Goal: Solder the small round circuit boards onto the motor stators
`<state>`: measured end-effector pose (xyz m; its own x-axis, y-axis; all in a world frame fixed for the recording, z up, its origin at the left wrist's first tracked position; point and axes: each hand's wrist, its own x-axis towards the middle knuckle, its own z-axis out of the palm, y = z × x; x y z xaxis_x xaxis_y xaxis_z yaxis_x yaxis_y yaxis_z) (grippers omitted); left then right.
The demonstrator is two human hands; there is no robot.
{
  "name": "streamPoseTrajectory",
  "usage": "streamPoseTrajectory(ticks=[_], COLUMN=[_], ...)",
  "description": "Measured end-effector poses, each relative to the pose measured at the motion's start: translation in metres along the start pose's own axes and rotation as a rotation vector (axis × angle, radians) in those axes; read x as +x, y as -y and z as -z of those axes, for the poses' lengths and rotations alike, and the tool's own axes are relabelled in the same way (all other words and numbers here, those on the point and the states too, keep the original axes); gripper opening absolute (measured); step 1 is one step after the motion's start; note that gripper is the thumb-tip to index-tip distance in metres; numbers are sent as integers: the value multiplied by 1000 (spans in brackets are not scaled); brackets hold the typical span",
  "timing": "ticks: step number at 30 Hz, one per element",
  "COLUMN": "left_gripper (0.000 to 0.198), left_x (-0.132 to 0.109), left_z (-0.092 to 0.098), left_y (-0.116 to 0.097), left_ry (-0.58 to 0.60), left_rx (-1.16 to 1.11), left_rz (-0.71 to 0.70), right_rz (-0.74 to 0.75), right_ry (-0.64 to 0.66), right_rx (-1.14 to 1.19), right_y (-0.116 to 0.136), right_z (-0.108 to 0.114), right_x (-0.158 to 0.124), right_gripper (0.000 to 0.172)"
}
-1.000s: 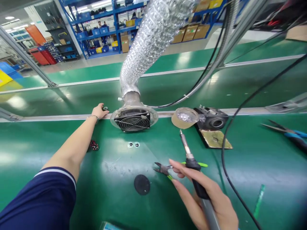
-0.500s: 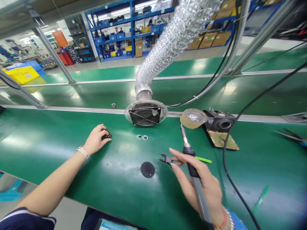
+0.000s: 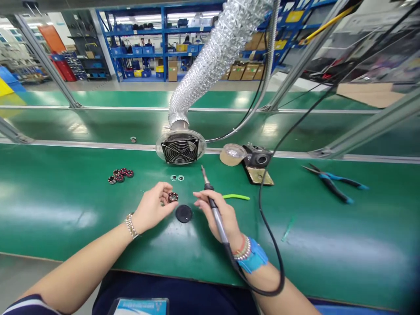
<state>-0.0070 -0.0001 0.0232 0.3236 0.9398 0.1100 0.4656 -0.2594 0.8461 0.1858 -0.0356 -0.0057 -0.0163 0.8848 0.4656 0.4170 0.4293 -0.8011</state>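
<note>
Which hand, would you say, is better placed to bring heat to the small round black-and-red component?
Probably the right hand: it holds the black-gripped soldering iron, while the left hand is busy pinching the small round black-and-red component.

Left forearm (image 3: 88,258) angling in from 7 o'clock, left hand (image 3: 152,208) curled in a small pinch, reaching toward 2 o'clock. Right forearm (image 3: 278,295) rising from 5 o'clock, right hand (image 3: 218,214) closed in a firm grip, reaching toward 10 o'clock. Both hands close together, not touching.

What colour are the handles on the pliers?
The pliers have blue handles, clearest in the head view.
</note>
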Motion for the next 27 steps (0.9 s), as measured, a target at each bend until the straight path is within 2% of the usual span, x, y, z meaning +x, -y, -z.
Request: streamPoseTrajectory(ticks=[4,9,15,17,22,27], left_gripper=[22,24,24,26,31,27], left_x=[2,-2,-5,-5,-6,-5], left_z=[-18,-22,-22,-23,-19,-16], left_y=[-10,-10,-7,-7,-11,-12], left_ry=[-34,-63,-39,6,202,235], left_rx=[81,58,-21,-144,-672,-827], left_rz=[-14,-9,35,99,310,380], right_rz=[-117,-257,-304,-298,-295,-287], right_ry=[41,56,40,45,42,51], right_rx=[228,533,553,535,497,483], right_y=[6,10,14,14,12,11], right_z=[-13,-20,-22,-23,-21,-20], right_x=[-6,-7,-7,-7,-5,-4], right_gripper=[29,31,32,32,33,34])
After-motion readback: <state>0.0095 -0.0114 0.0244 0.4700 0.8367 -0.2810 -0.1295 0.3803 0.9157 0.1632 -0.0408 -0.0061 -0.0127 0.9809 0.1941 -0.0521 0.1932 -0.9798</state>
